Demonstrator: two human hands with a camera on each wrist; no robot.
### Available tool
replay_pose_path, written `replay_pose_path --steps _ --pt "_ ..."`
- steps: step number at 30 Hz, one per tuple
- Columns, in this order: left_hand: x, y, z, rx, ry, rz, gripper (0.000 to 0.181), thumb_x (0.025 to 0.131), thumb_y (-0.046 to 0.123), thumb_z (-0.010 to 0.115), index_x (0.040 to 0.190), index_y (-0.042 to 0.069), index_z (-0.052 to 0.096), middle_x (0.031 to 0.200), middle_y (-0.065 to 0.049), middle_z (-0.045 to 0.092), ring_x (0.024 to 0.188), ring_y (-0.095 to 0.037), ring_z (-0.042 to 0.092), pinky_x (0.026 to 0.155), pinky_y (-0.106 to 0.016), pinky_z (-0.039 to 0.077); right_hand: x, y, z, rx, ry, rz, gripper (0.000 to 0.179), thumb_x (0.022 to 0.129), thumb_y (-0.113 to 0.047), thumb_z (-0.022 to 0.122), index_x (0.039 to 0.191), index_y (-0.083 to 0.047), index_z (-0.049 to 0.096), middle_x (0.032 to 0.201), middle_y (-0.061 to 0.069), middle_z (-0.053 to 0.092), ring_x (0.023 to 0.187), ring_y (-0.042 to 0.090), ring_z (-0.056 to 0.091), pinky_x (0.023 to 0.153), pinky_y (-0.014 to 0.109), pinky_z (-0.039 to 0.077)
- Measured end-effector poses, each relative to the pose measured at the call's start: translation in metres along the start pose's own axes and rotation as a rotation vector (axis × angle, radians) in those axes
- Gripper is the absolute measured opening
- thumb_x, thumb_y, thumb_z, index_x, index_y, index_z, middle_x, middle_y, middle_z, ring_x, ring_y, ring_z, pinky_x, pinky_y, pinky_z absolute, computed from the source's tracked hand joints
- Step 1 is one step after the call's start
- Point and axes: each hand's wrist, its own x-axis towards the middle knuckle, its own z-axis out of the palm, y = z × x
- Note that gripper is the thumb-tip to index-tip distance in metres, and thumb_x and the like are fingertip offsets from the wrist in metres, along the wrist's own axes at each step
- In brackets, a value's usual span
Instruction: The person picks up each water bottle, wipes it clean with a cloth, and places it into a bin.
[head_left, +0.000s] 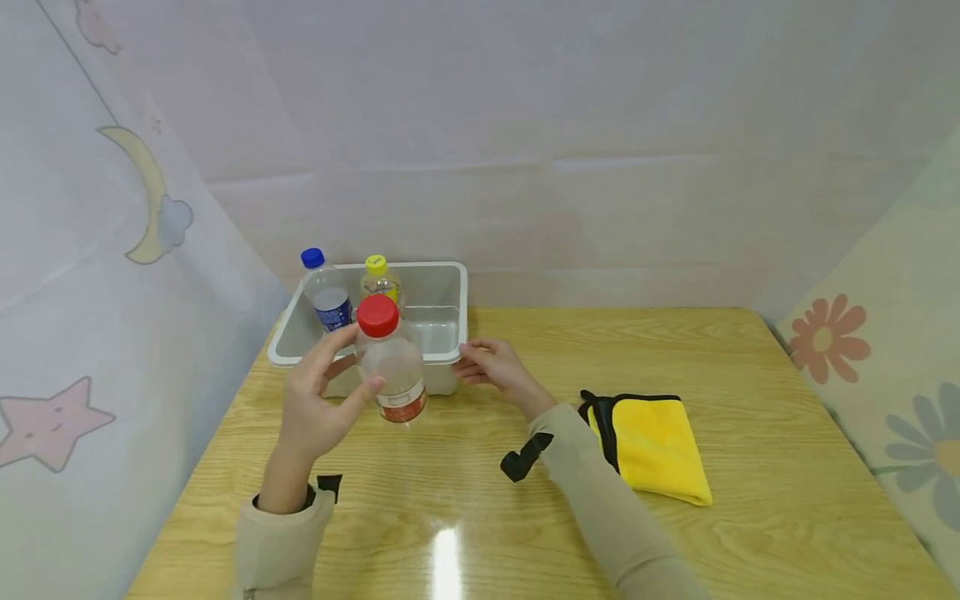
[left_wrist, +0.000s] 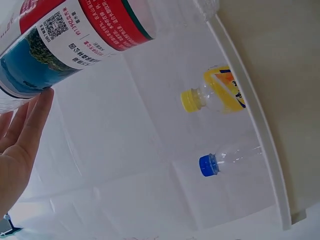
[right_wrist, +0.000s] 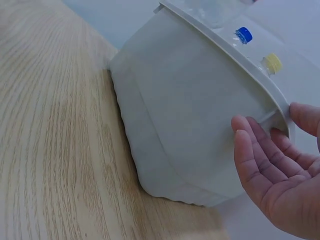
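My left hand (head_left: 318, 396) grips a clear plastic bottle (head_left: 397, 362) with a red cap, holding it up in front of the grey bin (head_left: 442, 279). In the left wrist view the bottle's red, white and blue label (left_wrist: 75, 37) shows above the fingers. At the bin's front right corner, my right hand (head_left: 495, 371) pinches the rim, thumb over the edge and fingers beneath, as the right wrist view shows. Inside the bin stand a blue-capped bottle (head_left: 330, 300) and a yellow-capped bottle (head_left: 382, 282). The red-capped bottle hides part of the bin's front wall.
A folded yellow cloth (head_left: 660, 446) with black edging lies on the wooden table (head_left: 787, 492), right of my right forearm. White fabric walls (head_left: 570, 167) with printed shapes enclose the back and both sides, with the bin close to the back one.
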Motion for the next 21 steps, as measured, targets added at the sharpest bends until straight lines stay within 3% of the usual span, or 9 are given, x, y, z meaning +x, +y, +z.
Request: replay_pose_path --steps 5,8,13,16,21 --pt "0.018 0.003 -0.003 0.009 0.1 0.096 0.062 0.082 0.036 0.067 0.108 -0.019 0.052 0.112 -0.002 0.06 0.1 -0.014 0.056 0.08 -0.019 0.05 0.0 0.0 0.002 0.026 0.005 -0.011 0.018 0.093 -0.01 0.052 0.101 0.006 0.053 0.078 0.013 0.066 0.067 0.017 0.065 0.067 0.032 0.056" --pt "0.03 0.002 -0.003 0.002 0.14 0.117 0.063 0.081 0.036 0.068 0.107 -0.019 0.053 0.109 -0.004 0.062 0.098 -0.017 0.058 0.079 -0.021 0.051 0.0 0.001 0.002 0.034 0.003 -0.016 0.016 0.093 -0.009 0.052 0.099 0.006 0.053 0.077 0.013 0.066 0.067 0.017 0.065 0.069 0.035 0.056" --pt "0.047 -0.007 -0.003 -0.011 0.116 0.056 0.062 0.08 0.038 0.068 0.113 -0.013 0.054 0.109 -0.012 0.061 0.101 -0.021 0.056 0.08 -0.024 0.051 0.0 0.002 0.002 0.041 0.005 -0.009 0.014 0.093 -0.009 0.052 0.097 0.004 0.054 0.075 0.01 0.066 0.066 0.017 0.065 0.077 0.044 0.052" --pt "0.055 -0.015 -0.002 0.0 0.097 0.018 0.053 0.08 0.025 0.071 0.115 -0.011 0.054 0.109 -0.019 0.059 0.102 -0.02 0.055 0.081 -0.024 0.051 0.001 0.003 0.002 0.036 0.009 -0.006 0.012 0.093 -0.009 0.052 0.096 0.003 0.055 0.075 0.009 0.066 0.066 0.017 0.065 0.08 0.048 0.05" --pt "0.064 -0.027 -0.002 0.084 0.061 -0.061 0.046 0.074 -0.002 0.07 0.116 -0.009 0.055 0.108 -0.019 0.06 0.099 -0.02 0.057 0.08 -0.022 0.051 0.0 0.003 0.004 0.024 0.016 -0.014 0.013 0.093 -0.008 0.052 0.096 0.004 0.055 0.076 0.01 0.066 0.066 0.017 0.065 0.072 0.039 0.055"
